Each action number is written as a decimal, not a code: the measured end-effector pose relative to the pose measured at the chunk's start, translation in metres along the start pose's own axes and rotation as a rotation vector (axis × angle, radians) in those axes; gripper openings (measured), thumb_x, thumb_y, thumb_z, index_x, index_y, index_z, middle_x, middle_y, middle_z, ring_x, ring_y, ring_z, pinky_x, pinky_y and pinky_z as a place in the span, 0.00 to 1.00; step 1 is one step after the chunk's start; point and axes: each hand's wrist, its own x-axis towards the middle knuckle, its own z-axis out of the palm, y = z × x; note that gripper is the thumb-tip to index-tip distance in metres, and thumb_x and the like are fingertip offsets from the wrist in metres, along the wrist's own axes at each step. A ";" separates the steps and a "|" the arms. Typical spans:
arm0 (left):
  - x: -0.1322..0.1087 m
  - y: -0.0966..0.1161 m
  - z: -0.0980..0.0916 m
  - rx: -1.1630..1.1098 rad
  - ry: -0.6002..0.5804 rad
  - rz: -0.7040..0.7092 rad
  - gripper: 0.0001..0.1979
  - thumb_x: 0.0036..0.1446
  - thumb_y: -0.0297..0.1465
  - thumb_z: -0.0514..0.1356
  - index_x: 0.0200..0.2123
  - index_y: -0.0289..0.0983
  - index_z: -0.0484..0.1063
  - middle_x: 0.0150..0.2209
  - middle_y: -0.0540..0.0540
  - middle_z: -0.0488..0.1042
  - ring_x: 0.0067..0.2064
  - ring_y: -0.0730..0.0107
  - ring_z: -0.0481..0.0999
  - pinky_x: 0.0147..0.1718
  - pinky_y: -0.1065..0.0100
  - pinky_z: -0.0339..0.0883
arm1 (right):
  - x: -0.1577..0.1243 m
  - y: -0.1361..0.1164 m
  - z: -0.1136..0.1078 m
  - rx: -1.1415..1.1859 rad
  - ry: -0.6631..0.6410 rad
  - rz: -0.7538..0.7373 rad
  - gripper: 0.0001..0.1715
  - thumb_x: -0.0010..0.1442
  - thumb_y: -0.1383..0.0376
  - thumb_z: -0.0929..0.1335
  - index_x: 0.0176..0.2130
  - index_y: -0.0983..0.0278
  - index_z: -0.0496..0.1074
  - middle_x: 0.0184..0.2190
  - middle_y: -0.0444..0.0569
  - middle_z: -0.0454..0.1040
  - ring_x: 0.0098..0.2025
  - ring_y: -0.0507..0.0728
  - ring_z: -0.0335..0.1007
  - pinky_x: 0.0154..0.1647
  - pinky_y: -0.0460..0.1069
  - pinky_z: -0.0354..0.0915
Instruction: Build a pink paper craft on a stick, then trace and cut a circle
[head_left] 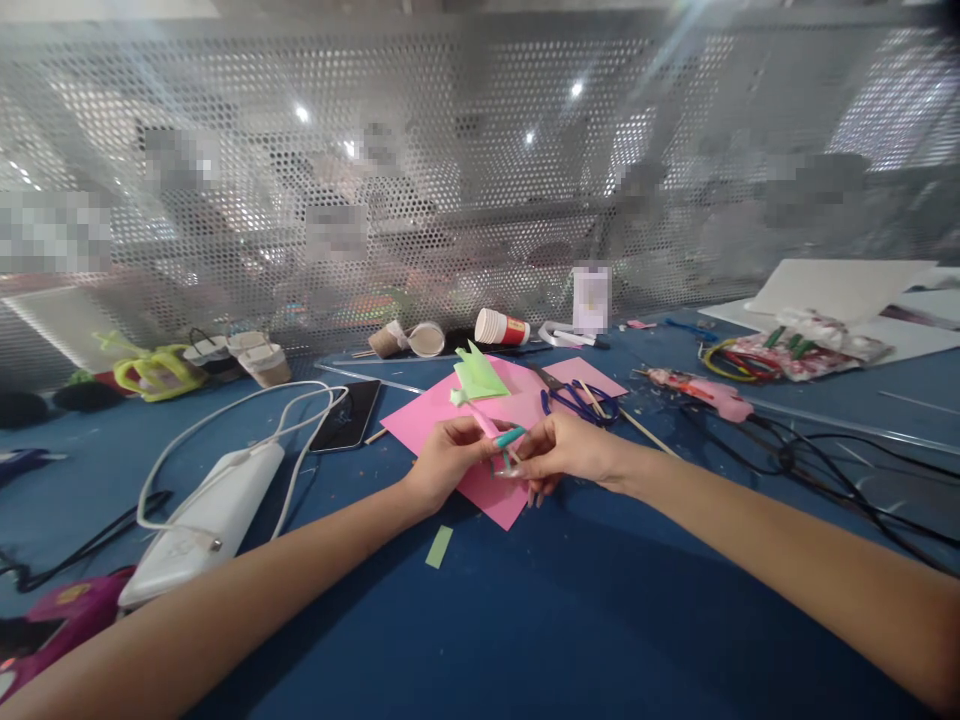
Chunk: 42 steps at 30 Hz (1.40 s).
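Pretty messy blue surface (600, 610) here, metal mesh screen (450, 180) behind it, stack of paper cups (495, 327) tipped sideways near that. Left hand (446, 465) is nearly closed, pinching a pink stick (484, 420) over the pink paper (416, 410). Right hand (562, 450) has fingers bunched by a teal piece (511, 437); can't tell if it's gripping.

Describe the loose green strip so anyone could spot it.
On the blue table, find the large pink sheet. Nearer the camera than the left hand lies the green strip: small, flat and rectangular, unlike the larger, pointed green paper farther away.
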 end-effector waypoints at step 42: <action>0.002 -0.005 -0.001 0.178 0.036 -0.041 0.18 0.43 0.44 0.68 0.22 0.33 0.74 0.22 0.47 0.76 0.24 0.72 0.72 0.26 0.70 0.67 | 0.001 0.004 0.007 -0.289 0.297 -0.154 0.16 0.39 0.59 0.78 0.22 0.66 0.72 0.19 0.45 0.73 0.22 0.53 0.71 0.23 0.47 0.65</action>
